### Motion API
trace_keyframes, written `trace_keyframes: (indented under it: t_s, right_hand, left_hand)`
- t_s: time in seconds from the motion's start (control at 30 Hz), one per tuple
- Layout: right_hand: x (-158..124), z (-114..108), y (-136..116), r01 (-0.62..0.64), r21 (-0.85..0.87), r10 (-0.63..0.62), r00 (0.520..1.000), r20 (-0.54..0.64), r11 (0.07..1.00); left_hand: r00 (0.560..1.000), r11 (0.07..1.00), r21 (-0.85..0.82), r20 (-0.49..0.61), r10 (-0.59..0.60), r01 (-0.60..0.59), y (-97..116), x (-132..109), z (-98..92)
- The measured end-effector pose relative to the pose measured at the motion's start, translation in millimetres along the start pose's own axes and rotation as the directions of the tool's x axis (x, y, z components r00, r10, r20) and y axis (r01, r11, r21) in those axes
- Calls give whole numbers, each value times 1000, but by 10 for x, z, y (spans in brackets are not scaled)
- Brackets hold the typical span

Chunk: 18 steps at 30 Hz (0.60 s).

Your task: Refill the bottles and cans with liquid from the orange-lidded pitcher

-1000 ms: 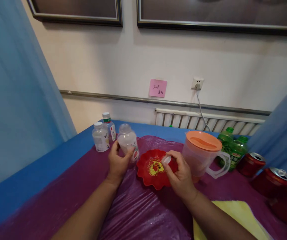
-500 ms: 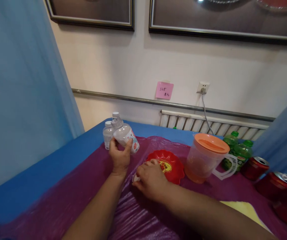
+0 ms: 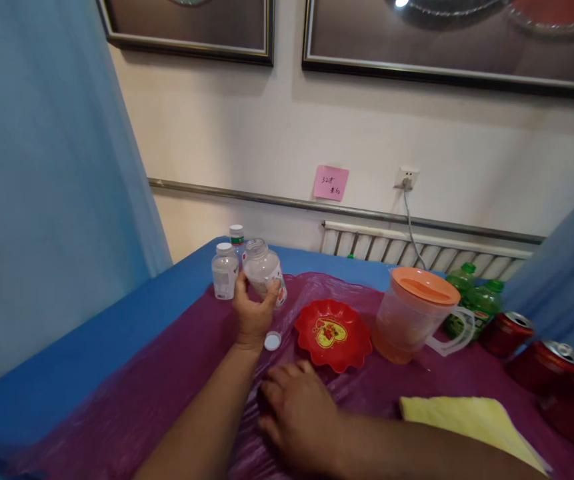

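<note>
My left hand [image 3: 253, 313] is wrapped round a small clear plastic bottle [image 3: 263, 269] with a red-and-white label, held upright and uncapped above the purple cover. Its white cap [image 3: 272, 341] lies on the cover just right of that hand. My right hand [image 3: 297, 411] rests palm down on the purple plastic sheet [image 3: 167, 387], fingers spread, holding nothing. A red scalloped dish [image 3: 334, 333] sits just beyond the right hand.
Two more small bottles [image 3: 225, 270] stand behind the held one. A clear pitcher with an orange lid [image 3: 413, 313], green bottles [image 3: 469, 293] and red cans [image 3: 541, 360] line the right. A yellow cloth [image 3: 467, 423] lies at the near right. Blue curtains hang on both sides.
My right hand has put the white cap down on the sheet and drawn back toward me, now flat. The left hand has brought the bottle upright.
</note>
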State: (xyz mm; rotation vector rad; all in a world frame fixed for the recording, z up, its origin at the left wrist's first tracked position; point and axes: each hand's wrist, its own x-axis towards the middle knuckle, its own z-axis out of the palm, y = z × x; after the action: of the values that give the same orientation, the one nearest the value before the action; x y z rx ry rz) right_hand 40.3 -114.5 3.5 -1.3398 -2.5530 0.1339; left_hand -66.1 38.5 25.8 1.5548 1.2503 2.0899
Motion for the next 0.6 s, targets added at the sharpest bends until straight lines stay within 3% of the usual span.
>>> trace_keyframes:
  t_s: [0.17, 0.43, 0.6]
  right_hand:
    - [-294, 174, -61, 57, 82, -62, 996, 63, 995]
    - [-244, 67, -42, 77, 57, -79, 996, 40, 995]
    - [-242, 109, -52, 84, 19, -85, 996, 22, 996]
  left_hand:
    - [998, 999, -34, 46, -30, 32, -2, 51, 40]
    - [983, 957, -242, -49, -175, 158, 229, 461, 102]
    - [966, 926, -281, 9, -259, 251, 339, 618, 58]
